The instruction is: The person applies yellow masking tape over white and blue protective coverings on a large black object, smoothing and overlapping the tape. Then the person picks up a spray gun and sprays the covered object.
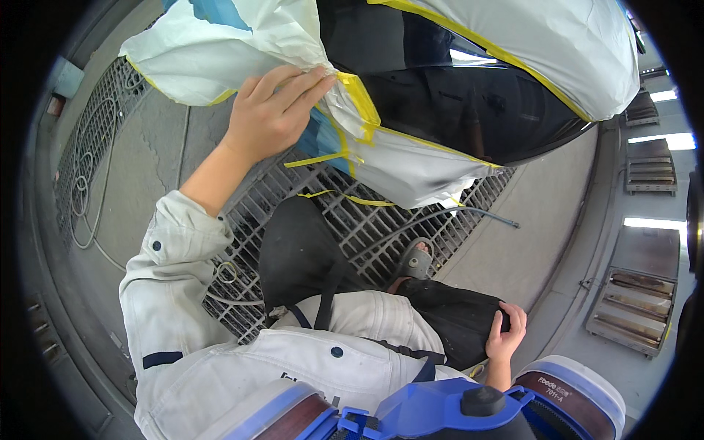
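Note:
My left hand [275, 110] reaches up to the edge of a white masking sheet [213, 59]. Its fingers are bunched at gathered sheet and yellow masking tape [358, 95], and the thumb tip is hidden. Right beside it is a glossy black car body panel [455, 103], bordered by yellow tape. More masking sheet [425, 165] hangs below the panel, with a loose tape end [315, 159] sticking out beneath my wrist. My right hand [508, 330] rests on my black-covered knee, fingers somewhat apart, holding nothing.
Under me is a metal floor grating [345, 220]. A grey hose [469, 210] crosses it, and a pale hose [95, 198] lies coiled at the left. Louvred metal panels [636, 301] line the right wall. A blue respirator [440, 407] shows at the lower edge.

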Demonstrator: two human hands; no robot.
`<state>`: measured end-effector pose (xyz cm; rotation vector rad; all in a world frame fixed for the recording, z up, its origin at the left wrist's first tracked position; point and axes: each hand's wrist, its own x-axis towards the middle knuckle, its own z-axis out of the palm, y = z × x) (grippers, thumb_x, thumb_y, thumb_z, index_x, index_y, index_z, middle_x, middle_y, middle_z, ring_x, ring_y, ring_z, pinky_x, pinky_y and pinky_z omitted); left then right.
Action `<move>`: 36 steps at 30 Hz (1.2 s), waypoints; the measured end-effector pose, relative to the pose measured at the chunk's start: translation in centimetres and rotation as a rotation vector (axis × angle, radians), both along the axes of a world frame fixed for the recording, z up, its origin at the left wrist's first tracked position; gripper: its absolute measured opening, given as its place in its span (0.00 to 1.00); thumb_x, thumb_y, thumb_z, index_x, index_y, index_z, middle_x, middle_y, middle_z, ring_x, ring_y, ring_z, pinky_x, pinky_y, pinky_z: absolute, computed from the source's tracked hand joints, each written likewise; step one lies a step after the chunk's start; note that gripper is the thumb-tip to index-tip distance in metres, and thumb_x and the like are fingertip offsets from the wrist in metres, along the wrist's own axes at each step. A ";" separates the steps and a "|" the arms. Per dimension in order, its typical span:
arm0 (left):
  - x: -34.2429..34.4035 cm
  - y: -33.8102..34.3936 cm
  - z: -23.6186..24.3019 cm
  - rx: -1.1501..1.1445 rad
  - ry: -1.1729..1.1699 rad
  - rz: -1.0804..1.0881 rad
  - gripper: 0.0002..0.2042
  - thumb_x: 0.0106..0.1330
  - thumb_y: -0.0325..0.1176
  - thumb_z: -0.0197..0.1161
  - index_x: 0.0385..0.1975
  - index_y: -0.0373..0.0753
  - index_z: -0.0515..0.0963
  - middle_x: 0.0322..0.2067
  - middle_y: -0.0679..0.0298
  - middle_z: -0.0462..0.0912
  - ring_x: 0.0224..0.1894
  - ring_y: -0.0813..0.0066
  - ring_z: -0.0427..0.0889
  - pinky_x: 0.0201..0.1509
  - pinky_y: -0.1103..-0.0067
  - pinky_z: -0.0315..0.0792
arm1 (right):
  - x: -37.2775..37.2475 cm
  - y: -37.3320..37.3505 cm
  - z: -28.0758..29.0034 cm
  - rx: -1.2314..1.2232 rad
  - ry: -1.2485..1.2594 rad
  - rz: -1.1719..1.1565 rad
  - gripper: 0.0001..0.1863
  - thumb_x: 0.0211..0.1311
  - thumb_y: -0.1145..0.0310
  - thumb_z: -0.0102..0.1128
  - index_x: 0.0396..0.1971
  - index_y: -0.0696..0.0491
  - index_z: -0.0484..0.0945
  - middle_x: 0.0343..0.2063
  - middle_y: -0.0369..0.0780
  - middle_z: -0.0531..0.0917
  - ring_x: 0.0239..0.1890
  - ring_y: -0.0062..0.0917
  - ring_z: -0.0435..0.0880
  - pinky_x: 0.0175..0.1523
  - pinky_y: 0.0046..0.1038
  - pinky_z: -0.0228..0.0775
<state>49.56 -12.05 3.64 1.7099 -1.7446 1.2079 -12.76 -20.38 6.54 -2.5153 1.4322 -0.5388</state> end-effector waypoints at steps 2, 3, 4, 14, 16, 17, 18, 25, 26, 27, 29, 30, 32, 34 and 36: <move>-0.3 0.4 0.0 0.030 0.059 0.012 0.24 0.60 0.26 0.66 0.57 0.49 0.90 0.58 0.75 0.89 0.56 0.73 0.84 0.48 0.74 0.74 | 0.2 -0.1 0.0 -0.010 -0.010 0.002 0.10 0.64 0.75 0.69 0.44 0.57 0.89 0.44 0.47 0.89 0.50 0.44 0.85 0.61 0.41 0.76; -0.4 0.4 0.1 0.040 0.100 -0.006 0.24 0.60 0.25 0.65 0.57 0.48 0.90 0.59 0.74 0.89 0.57 0.72 0.85 0.48 0.73 0.75 | 0.3 -0.1 0.0 0.007 -0.002 -0.008 0.10 0.64 0.75 0.69 0.44 0.57 0.89 0.44 0.47 0.89 0.50 0.44 0.85 0.61 0.41 0.76; -0.4 0.4 0.2 0.073 0.140 -0.007 0.25 0.59 0.24 0.64 0.57 0.48 0.90 0.60 0.74 0.89 0.58 0.71 0.85 0.49 0.73 0.76 | 0.5 -0.2 0.0 0.016 0.001 -0.008 0.10 0.64 0.75 0.69 0.45 0.57 0.89 0.45 0.47 0.89 0.50 0.44 0.85 0.62 0.41 0.76; 2.1 1.8 3.8 -0.016 0.068 0.078 0.27 0.63 0.24 0.69 0.65 0.47 0.87 0.70 0.66 0.83 0.72 0.65 0.81 0.65 0.67 0.78 | 1.4 -0.5 -0.2 0.008 0.005 0.011 0.10 0.64 0.75 0.69 0.44 0.57 0.88 0.43 0.47 0.89 0.50 0.44 0.85 0.61 0.42 0.76; 3.4 1.2 4.0 0.018 0.043 0.193 0.29 0.65 0.26 0.69 0.70 0.49 0.84 0.74 0.64 0.79 0.76 0.64 0.77 0.69 0.66 0.77 | 1.4 -0.5 -0.2 0.007 0.005 0.034 0.10 0.64 0.75 0.69 0.45 0.57 0.88 0.43 0.47 0.88 0.49 0.44 0.85 0.61 0.42 0.76; 4.0 1.0 3.8 0.001 0.033 0.184 0.30 0.65 0.27 0.69 0.71 0.50 0.82 0.75 0.64 0.78 0.77 0.63 0.76 0.70 0.65 0.76 | 1.4 -0.5 -0.1 0.005 0.000 0.038 0.10 0.64 0.75 0.68 0.45 0.57 0.88 0.43 0.47 0.88 0.49 0.44 0.85 0.60 0.42 0.76; 4.7 0.9 3.4 0.023 0.055 0.191 0.31 0.66 0.28 0.69 0.73 0.51 0.81 0.77 0.64 0.76 0.78 0.62 0.75 0.72 0.64 0.75 | 1.5 -0.5 -0.2 0.007 0.010 0.041 0.10 0.64 0.75 0.68 0.45 0.57 0.88 0.43 0.47 0.88 0.49 0.44 0.85 0.60 0.42 0.76; 8.7 -0.3 0.4 0.042 0.298 -0.090 0.35 0.65 0.26 0.62 0.78 0.45 0.75 0.80 0.58 0.71 0.81 0.50 0.69 0.80 0.58 0.69 | 2.0 0.0 0.0 0.000 -0.002 0.019 0.09 0.64 0.76 0.68 0.44 0.58 0.88 0.43 0.48 0.88 0.49 0.45 0.85 0.60 0.42 0.76; 9.0 -0.3 0.2 0.059 0.326 -0.122 0.36 0.64 0.24 0.60 0.78 0.42 0.74 0.80 0.56 0.70 0.82 0.45 0.67 0.82 0.57 0.67 | 2.1 0.0 0.0 -0.007 -0.004 0.019 0.09 0.65 0.75 0.67 0.44 0.59 0.87 0.42 0.48 0.88 0.48 0.45 0.85 0.60 0.42 0.75; 9.1 -0.3 0.2 0.070 0.326 -0.132 0.37 0.64 0.24 0.60 0.79 0.41 0.73 0.81 0.55 0.69 0.82 0.43 0.66 0.82 0.56 0.67 | 2.1 0.1 0.1 -0.015 -0.008 0.018 0.09 0.66 0.74 0.67 0.44 0.60 0.87 0.41 0.49 0.88 0.48 0.45 0.85 0.60 0.42 0.75; 9.5 0.2 0.4 0.089 0.321 -0.150 0.38 0.63 0.24 0.60 0.79 0.40 0.72 0.81 0.54 0.69 0.82 0.40 0.65 0.83 0.55 0.65 | 2.1 0.2 0.1 -0.029 -0.016 0.012 0.09 0.66 0.75 0.67 0.43 0.60 0.87 0.41 0.49 0.88 0.48 0.45 0.85 0.60 0.42 0.75; 9.7 0.4 0.0 0.093 0.346 -0.179 0.37 0.65 0.25 0.60 0.80 0.39 0.71 0.81 0.51 0.67 0.83 0.40 0.63 0.84 0.56 0.63 | 2.1 0.1 -0.1 -0.039 -0.034 0.024 0.09 0.65 0.75 0.67 0.43 0.60 0.87 0.41 0.49 0.88 0.47 0.45 0.85 0.60 0.42 0.75; 9.7 1.2 -0.6 0.124 0.422 -0.197 0.36 0.69 0.28 0.59 0.81 0.37 0.69 0.83 0.47 0.64 0.84 0.39 0.61 0.86 0.58 0.59 | 2.0 0.0 -0.3 -0.030 -0.017 0.009 0.10 0.64 0.77 0.68 0.44 0.59 0.87 0.43 0.47 0.88 0.49 0.45 0.84 0.60 0.42 0.75; 9.3 1.4 -2.2 -0.121 0.507 -0.106 0.34 0.75 0.33 0.58 0.83 0.35 0.64 0.83 0.42 0.59 0.85 0.41 0.58 0.87 0.59 0.54 | 1.8 0.0 -0.6 -0.026 -0.041 0.010 0.10 0.62 0.77 0.69 0.43 0.58 0.87 0.43 0.47 0.88 0.49 0.45 0.85 0.60 0.42 0.76; 9.2 0.9 -3.9 -0.329 0.726 0.011 0.36 0.84 0.46 0.54 0.85 0.32 0.56 0.85 0.38 0.53 0.87 0.47 0.53 0.88 0.58 0.47 | 1.4 0.2 -1.0 -0.050 -0.083 0.010 0.10 0.62 0.77 0.69 0.43 0.59 0.87 0.43 0.48 0.88 0.49 0.44 0.85 0.60 0.42 0.76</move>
